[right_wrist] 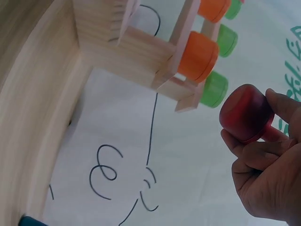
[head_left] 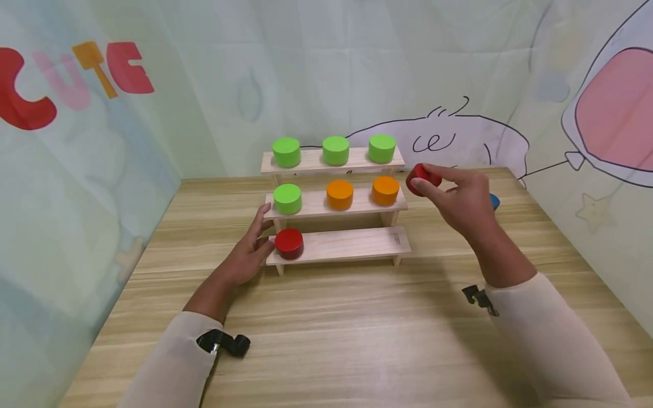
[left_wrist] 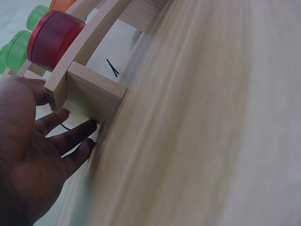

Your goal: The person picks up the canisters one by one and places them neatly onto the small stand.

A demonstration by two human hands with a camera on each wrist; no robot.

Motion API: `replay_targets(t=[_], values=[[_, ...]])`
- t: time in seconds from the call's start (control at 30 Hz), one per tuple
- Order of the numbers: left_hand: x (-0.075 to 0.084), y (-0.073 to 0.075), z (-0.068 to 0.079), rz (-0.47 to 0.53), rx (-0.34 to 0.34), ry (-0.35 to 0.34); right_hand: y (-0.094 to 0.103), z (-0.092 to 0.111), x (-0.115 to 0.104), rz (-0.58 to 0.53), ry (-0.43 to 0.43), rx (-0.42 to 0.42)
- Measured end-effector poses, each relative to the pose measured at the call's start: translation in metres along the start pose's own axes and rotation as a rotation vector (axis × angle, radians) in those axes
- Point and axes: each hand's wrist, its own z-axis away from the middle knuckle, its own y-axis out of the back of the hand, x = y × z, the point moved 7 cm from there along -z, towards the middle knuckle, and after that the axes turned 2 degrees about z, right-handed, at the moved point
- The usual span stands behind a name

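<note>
My right hand pinches a red cylinder block between thumb and fingers, held in the air just right of a three-step wooden rack. Against the rack's left end rests my left hand, its fingers spread along the side and its thumb at the lowest step's edge. Another red cylinder block stands at the left of that step. On the middle step are a green block and two orange blocks. Three green blocks line the top step.
The rack stands on a wood-grain table. A blue object lies partly hidden behind my right hand. A printed cloth backdrop encloses the table's back and sides.
</note>
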Motion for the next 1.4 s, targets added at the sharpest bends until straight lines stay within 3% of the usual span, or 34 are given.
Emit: replay_targets(t=[0.27, 0.43, 0.7, 0.93, 1.2, 1.4], values=[[0.001, 0.001, 0.0, -0.007, 0.0, 0.003, -0.008, 0.012, -0.029, -0.005, 0.093, -0.007], [0.0, 0.001, -0.001, -0.005, -0.002, -0.005, -0.018, 0.019, -0.042, -0.085, 0.122, -0.062], [-0.001, 0.0, -0.001, 0.009, -0.008, -0.019, -0.042, 0.029, -0.054, -0.225, 0.094, -0.192], [-0.002, 0.001, 0.0, 0.006, -0.001, -0.01, -0.058, 0.034, -0.068, -0.267, 0.124, -0.228], [-0.001, 0.0, 0.0, 0.012, -0.004, -0.008, -0.08, 0.041, -0.074, -0.344, 0.086, -0.287], [-0.001, 0.0, 0.0, 0.01, -0.005, -0.003, -0.094, 0.046, -0.073, -0.268, 0.035, -0.293]])
